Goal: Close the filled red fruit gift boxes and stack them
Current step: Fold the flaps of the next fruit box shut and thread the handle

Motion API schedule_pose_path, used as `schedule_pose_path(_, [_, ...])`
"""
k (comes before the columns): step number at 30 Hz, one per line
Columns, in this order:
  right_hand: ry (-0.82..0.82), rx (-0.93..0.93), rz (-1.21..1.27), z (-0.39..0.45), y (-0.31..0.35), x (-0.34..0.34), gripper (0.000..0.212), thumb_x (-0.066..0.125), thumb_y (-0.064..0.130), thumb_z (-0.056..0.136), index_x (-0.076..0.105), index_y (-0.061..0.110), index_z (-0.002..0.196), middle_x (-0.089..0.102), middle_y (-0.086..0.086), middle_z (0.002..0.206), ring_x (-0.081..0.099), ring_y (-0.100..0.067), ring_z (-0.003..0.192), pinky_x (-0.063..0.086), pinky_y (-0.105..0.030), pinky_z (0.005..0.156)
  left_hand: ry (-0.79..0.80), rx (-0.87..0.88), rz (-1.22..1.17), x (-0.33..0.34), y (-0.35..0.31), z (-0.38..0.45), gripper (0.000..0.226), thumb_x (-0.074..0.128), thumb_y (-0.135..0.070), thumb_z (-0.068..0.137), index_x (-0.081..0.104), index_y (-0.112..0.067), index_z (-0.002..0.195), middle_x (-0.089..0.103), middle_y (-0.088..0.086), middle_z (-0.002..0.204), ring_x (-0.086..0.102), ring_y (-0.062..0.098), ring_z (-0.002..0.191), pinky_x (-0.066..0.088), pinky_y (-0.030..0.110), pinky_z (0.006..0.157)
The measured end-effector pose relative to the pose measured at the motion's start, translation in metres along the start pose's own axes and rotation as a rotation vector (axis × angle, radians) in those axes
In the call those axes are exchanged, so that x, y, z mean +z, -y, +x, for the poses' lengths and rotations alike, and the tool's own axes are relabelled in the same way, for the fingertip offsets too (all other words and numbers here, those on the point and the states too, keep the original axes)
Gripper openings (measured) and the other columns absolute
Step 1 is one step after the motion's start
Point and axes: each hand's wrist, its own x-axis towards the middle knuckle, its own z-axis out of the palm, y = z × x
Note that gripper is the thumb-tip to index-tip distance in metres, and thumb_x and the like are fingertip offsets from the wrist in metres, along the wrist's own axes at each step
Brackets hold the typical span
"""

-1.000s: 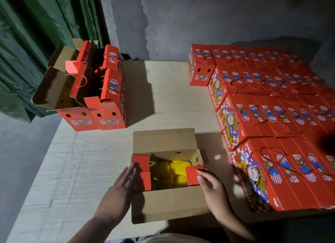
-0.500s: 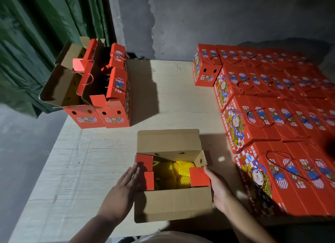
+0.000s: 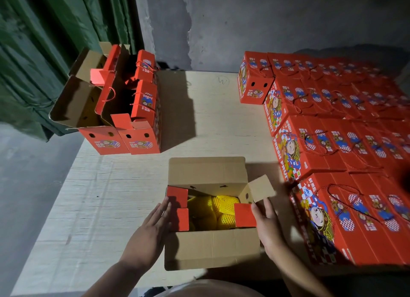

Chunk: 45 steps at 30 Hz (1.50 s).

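Near the front edge of the table (image 3: pixel 111 208), the open box (image 3: pixel 211 248) sits between flat, empty left hand (image 3: pixel 150 228) and right hand (image 3: pixel 269 225), which should probably fold both side flaps inward evenly first.

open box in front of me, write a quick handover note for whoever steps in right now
Left hand: flat against the open box's left side, fingers straight.
Right hand: at the right side, fingertips by the red flap; grip unclear.
Yellow netted fruit is inside, all flaps up.
Done: closed boxes stacked at right.
Left: close this one, stack it, then the open boxes at far left.
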Motion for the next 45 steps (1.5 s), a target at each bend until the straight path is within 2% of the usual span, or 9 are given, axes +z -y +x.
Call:
schedule_pose_path(5, [0.043,-0.133,-0.072,-0.008,0.001,0.002,0.054,0.054,0.031,0.108,0.043,0.013,0.158,0.046,-0.004,0.161,0.043,-0.017,0.147,0.031,-0.026,0.116,0.011,0.005,-0.007,-0.003,-0.001,0.002,0.059,0.026,-0.046,0.110,0.004,-0.046,0.165,0.001,-0.027,0.172,0.008,-0.002,0.158,0.043,0.026,0.115])
schedule_pose_path(8, [0.112,-0.301,-0.112,-0.013,0.001,0.000,0.048,0.051,0.021,0.110,0.046,0.021,0.157,0.044,0.010,0.161,0.039,-0.001,0.147,0.028,-0.020,0.120,0.012,-0.001,-0.003,-0.004,-0.004,0.002,0.059,0.025,-0.047,0.110,0.002,-0.047,0.165,0.000,-0.029,0.171,0.008,-0.002,0.158,0.046,0.026,0.114])
schedule_pose_path(11, [0.207,-0.415,-0.197,-0.013,-0.007,-0.002,0.048,0.050,0.021,0.110,0.044,0.030,0.157,0.039,0.019,0.163,0.034,0.005,0.150,0.026,-0.024,0.125,0.018,-0.007,0.000,-0.005,-0.005,0.001,0.059,0.025,-0.046,0.111,0.000,-0.048,0.164,-0.001,-0.029,0.171,0.009,-0.001,0.158,0.045,0.028,0.115])
schedule_pose_path(17, [0.254,-0.505,-0.383,-0.010,-0.006,-0.014,0.051,0.050,0.023,0.110,0.037,0.039,0.156,0.035,0.012,0.165,0.030,-0.005,0.154,0.024,-0.029,0.127,0.070,0.054,0.150,-0.009,-0.005,0.001,0.070,0.038,-0.023,0.108,0.003,-0.035,0.168,-0.002,-0.016,0.175,0.002,0.012,0.162,0.039,0.033,0.121])
schedule_pose_path(23, [0.275,-0.722,-0.745,-0.005,-0.009,-0.033,0.060,0.049,0.018,0.110,0.028,0.029,0.165,0.005,0.018,0.174,0.004,-0.005,0.160,0.012,-0.026,0.129,0.145,0.079,0.194,-0.014,-0.005,-0.002,0.068,0.050,-0.014,0.104,0.026,-0.027,0.166,0.002,-0.014,0.175,0.010,0.010,0.161,0.047,0.035,0.114])
schedule_pose_path(29, [0.396,-0.752,-0.806,-0.003,-0.003,-0.044,0.066,0.047,0.010,0.109,0.021,0.031,0.166,0.006,0.028,0.171,0.003,-0.002,0.160,0.011,-0.024,0.129,0.220,0.128,0.174,-0.026,-0.003,-0.008,0.078,0.034,-0.016,0.098,0.004,-0.032,0.168,-0.006,-0.013,0.175,-0.005,0.008,0.161,0.035,0.034,0.121])
schedule_pose_path(32, [0.451,-0.784,-0.872,-0.002,-0.002,-0.052,0.079,0.046,-0.004,0.102,0.019,0.032,0.166,0.006,0.026,0.172,0.002,-0.003,0.160,0.011,-0.024,0.128,0.255,0.106,0.183,-0.029,-0.001,-0.011,0.094,0.039,-0.007,0.093,-0.011,-0.039,0.165,-0.019,-0.018,0.172,-0.016,0.005,0.159,0.029,0.035,0.121])
schedule_pose_path(38, [0.530,-0.798,-1.036,0.003,-0.004,-0.065,0.102,0.049,-0.010,0.090,0.002,0.037,0.167,-0.010,0.026,0.172,-0.010,-0.003,0.159,0.011,-0.022,0.128,0.292,0.073,0.215,-0.028,-0.005,-0.011,0.110,0.067,-0.035,0.097,-0.022,-0.043,0.161,-0.028,-0.021,0.169,-0.026,0.002,0.155,0.021,0.035,0.119])
schedule_pose_path(45, [0.555,-0.773,-1.056,0.002,-0.004,-0.065,0.099,0.060,0.008,0.095,-0.002,0.036,0.166,-0.019,0.028,0.169,-0.018,0.001,0.157,0.003,-0.023,0.128,0.292,0.079,0.228,-0.030,-0.007,-0.011,0.110,0.067,-0.046,0.097,-0.022,-0.043,0.161,-0.028,-0.021,0.169,-0.023,0.002,0.156,0.024,0.033,0.122])
